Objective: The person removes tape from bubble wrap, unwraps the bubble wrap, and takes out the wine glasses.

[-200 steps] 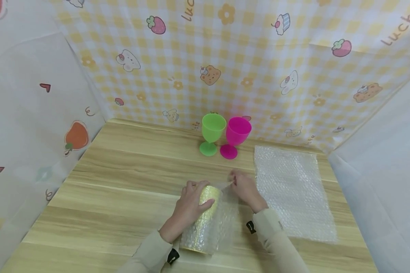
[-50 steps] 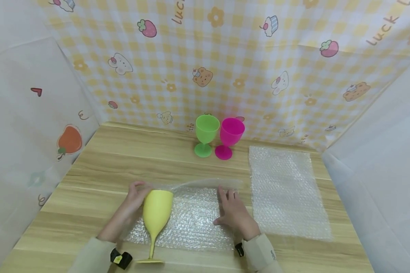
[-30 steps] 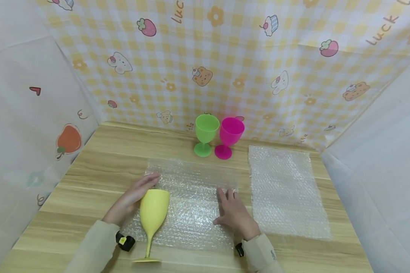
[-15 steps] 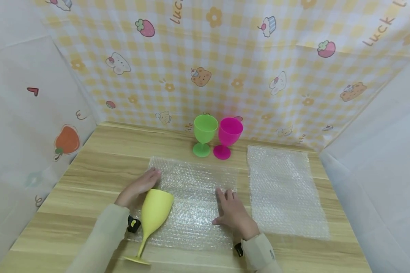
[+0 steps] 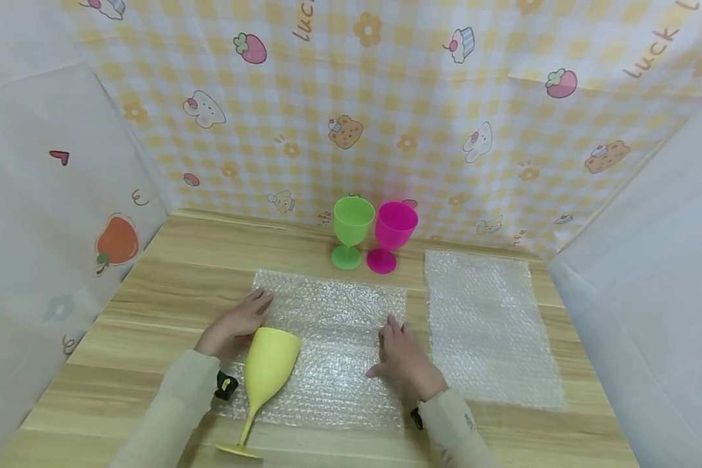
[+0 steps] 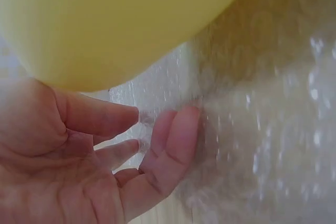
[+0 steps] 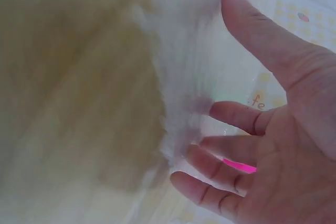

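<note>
A yellow goblet [image 5: 269, 364] lies on its side on the left part of a spread sheet of bubble wrap [image 5: 339, 383], its rim pointing away and its foot past the near edge. My left hand [image 5: 240, 322] is beside the goblet's bowl, with its fingertips at the wrap's left edge. In the left wrist view those fingers [image 6: 178, 135] are loosely bent under the yellow bowl [image 6: 115, 24], with a gap to the thumb. My right hand [image 5: 406, 357] rests at the wrap's right edge; in the right wrist view its thumb and fingers [image 7: 226, 171] are spread against the clear sheet.
A green goblet [image 5: 353, 221] and a magenta goblet [image 5: 394, 226] stand upright at the back of the wooden table [image 5: 181, 273]. Another flat bubble wrap sheet [image 5: 491, 331] lies to the right. A checked cloth [image 5: 351, 84] hangs behind.
Earlier the bubble wrap was rolled round the yellow goblet; now it lies spread flat with the goblet bare on top. The goblet has tilted slightly, and my left hand has moved rightward.
</note>
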The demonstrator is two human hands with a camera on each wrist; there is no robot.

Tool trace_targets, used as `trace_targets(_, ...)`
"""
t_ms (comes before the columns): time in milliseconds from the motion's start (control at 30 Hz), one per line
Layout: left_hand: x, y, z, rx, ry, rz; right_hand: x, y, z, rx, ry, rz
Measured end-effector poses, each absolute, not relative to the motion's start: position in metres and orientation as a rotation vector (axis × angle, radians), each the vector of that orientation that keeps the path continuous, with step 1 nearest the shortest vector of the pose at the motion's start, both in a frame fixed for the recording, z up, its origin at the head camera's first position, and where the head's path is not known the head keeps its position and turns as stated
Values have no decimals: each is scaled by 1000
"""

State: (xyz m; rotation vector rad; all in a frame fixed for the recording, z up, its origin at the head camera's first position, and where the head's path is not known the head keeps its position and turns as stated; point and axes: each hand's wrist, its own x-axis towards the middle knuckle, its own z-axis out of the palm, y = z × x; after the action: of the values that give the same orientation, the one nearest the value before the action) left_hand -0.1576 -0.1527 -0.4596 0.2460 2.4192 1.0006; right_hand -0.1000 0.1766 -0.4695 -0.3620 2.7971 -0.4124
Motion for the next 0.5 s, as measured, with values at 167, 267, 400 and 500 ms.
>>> trace_targets(167, -156, -152, -460, 162, 2346, 1090, -107, 181, -466, -349, 2765, -415)
trace_targets(267, -155, -153, -461, 146, 2342, 1102, -109, 183, -464, -396, 2737, -408)
trace_targets(400, -153, -157, -463, 149, 2329, 1142, -112, 185, -461, -440, 2676, -439)
trace_targets(500, -148, -163, -463, 190, 2303, 1227, -112, 185, -460, -430, 2641, -477)
